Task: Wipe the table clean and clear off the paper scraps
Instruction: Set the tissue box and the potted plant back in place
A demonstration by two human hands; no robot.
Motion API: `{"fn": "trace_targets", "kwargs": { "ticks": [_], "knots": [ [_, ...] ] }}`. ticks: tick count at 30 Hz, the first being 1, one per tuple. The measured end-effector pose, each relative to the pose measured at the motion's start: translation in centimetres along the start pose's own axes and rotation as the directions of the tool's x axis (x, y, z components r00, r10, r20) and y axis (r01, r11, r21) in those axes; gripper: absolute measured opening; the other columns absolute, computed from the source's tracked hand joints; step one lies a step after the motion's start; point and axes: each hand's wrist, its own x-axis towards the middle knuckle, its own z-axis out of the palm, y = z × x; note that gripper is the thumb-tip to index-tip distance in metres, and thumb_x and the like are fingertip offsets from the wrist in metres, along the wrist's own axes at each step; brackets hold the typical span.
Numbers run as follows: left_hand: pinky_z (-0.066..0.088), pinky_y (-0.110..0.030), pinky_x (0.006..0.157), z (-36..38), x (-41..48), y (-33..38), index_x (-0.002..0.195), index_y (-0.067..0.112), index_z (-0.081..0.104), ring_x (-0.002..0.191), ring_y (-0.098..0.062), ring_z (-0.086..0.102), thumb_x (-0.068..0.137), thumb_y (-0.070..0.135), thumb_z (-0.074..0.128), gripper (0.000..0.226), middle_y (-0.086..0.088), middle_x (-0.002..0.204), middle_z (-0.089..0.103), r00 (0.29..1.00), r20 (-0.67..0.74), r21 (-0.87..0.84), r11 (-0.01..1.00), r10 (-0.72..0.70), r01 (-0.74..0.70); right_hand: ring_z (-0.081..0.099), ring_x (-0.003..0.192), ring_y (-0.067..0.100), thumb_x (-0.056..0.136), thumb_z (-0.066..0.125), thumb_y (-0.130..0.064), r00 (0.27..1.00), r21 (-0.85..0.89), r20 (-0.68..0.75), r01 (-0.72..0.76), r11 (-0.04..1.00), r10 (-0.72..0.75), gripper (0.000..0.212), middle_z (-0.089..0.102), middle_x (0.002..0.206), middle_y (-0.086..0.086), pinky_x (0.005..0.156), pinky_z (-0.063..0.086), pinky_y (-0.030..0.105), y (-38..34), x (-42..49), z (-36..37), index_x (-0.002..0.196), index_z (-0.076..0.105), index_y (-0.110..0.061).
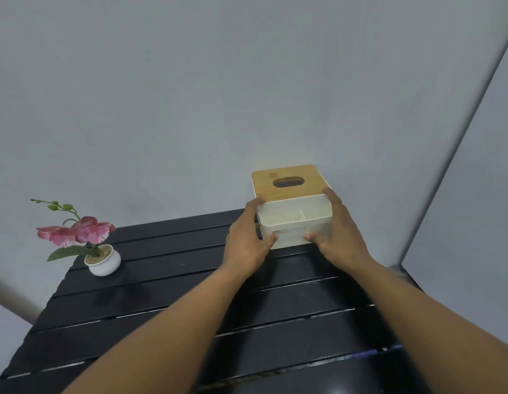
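Across the black slatted table (162,322), where I see no paper scraps, the left hand (247,243) and right hand (338,240) grip the sides of the white tissue box (289,237) at the far edge, probably to free that place for wiping.

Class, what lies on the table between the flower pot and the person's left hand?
In the head view, only the bare black table separates the flower pot from the left hand, which holds the tissue box.
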Motion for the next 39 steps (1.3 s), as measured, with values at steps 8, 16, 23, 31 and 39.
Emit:
{"fn": "trace_targets", "kwargs": {
  "ticks": [8,16,23,31,39],
  "knots": [
    [0.041,-0.036,0.101,-3.7,-2.5,-3.5,0.148,0.043,-0.008,0.127,-0.022,0.047,0.082,0.046,0.068,0.101,0.001,0.148,0.041,0.97,0.219,0.205,0.977,-0.106,0.061,0.021,0.135,0.027,0.069,0.081,-0.035,0.982,-0.257,-0.125,0.103,0.961,-0.139,0.099,0.019,0.148,0.004,0.11,0.032,0.046,-2.8,-0.9,0.1,0.145,0.018,-0.031],
    [0.007,-0.039,0.118,-15.6,-9.8,-12.5,0.149,0.035,0.022,0.147,-0.013,0.007,0.086,0.072,0.019,0.074,0.009,0.16,0.009,0.939,0.31,0.618,0.782,-0.148,-0.081,0.054,0.101,0.006,0.088,0.058,-0.034,0.882,0.005,0.176,0.443,0.897,-0.437,0.023,0.06,0.107,-0.009,0.092,0.048,0.032,-15.0,-2.7,10.2,0.108,0.064,-0.024],
    [0.001,-0.035,0.118,-22.5,-13.7,-17.8,0.151,0.034,0.013,0.147,-0.015,0.0,0.075,0.079,0.005,0.089,0.005,0.161,0.002,0.957,0.132,0.662,0.742,-0.257,0.108,0.045,0.129,0.017,0.078,0.069,-0.049,0.876,0.097,0.456,0.127,0.987,-0.157,0.068,0.05,0.14,-0.003,0.106,0.038,0.036,-21.1,-4.0,22.4,0.137,0.047,-0.024],
    [-0.002,-0.037,0.119,-22.6,-14.1,-19.5,0.151,0.03,0.012,0.147,-0.017,-0.002,0.09,0.069,0.019,0.072,0.001,0.161,0.002,0.974,0.053,0.653,0.746,-0.22,0.133,0.05,0.126,0.019,0.071,0.073,-0.047,0.938,0.183,0.327,0.057,0.981,-0.116,0.065,0.061,0.129,-0.004,0.11,0.034,0.047,-22.7,-4.0,28.8,0.13,0.054,-0.028],
    [-0.001,-0.037,0.119,-22.7,-13.9,-19.3,0.151,0.03,0.012,0.147,-0.017,-0.002,0.09,0.068,0.019,0.072,0.001,0.161,0.002,0.971,0.063,0.656,0.743,-0.229,0.133,0.05,0.125,0.027,0.068,0.074,-0.051,0.96,0.201,0.27,0.022,0.979,-0.077,0.051,0.068,0.115,-0.004,0.102,0.042,0.048,-22.8,-3.8,29.3,0.113,0.063,-0.031]
  ]
}}
